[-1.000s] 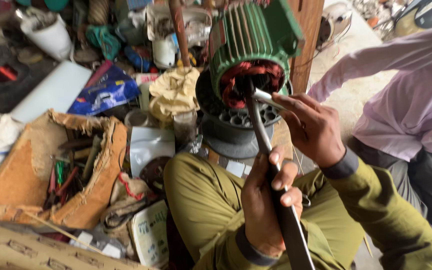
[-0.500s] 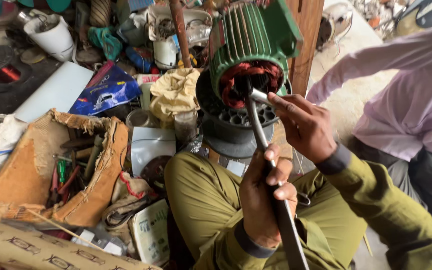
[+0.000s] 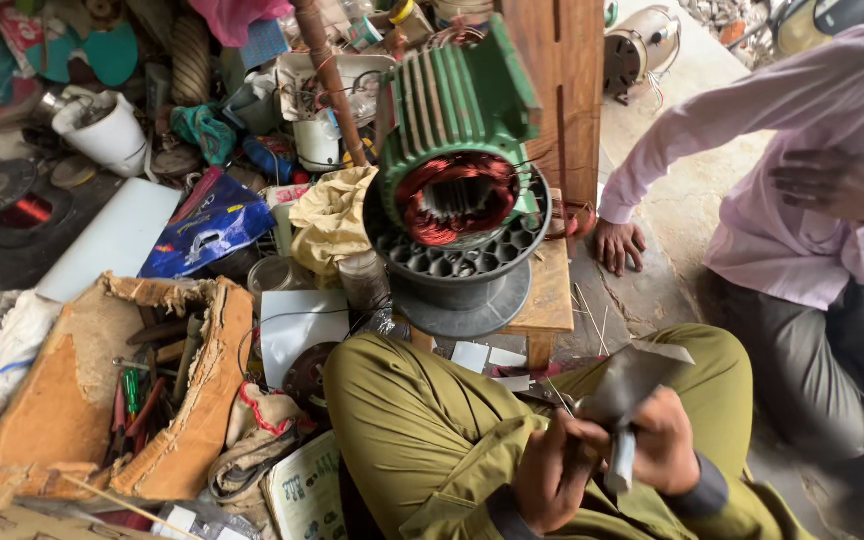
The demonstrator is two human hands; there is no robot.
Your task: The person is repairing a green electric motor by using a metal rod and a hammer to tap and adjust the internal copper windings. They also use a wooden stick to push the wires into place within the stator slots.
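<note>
Low over the lap in olive trousers, both hands grip one long dark metal tool [image 3: 624, 395]. It is a dull grey bar with a flat, broad, angled upper end and a paler, rounder shaft showing below the fists. The left hand [image 3: 550, 478] has its fingers clenched around the shaft, and the right hand [image 3: 668, 442] is clenched on it from the other side. Beyond the knees, a green finned motor housing [image 3: 457, 120] with copper windings stands on a small wooden counter [image 3: 552, 290], well apart from the tool.
</note>
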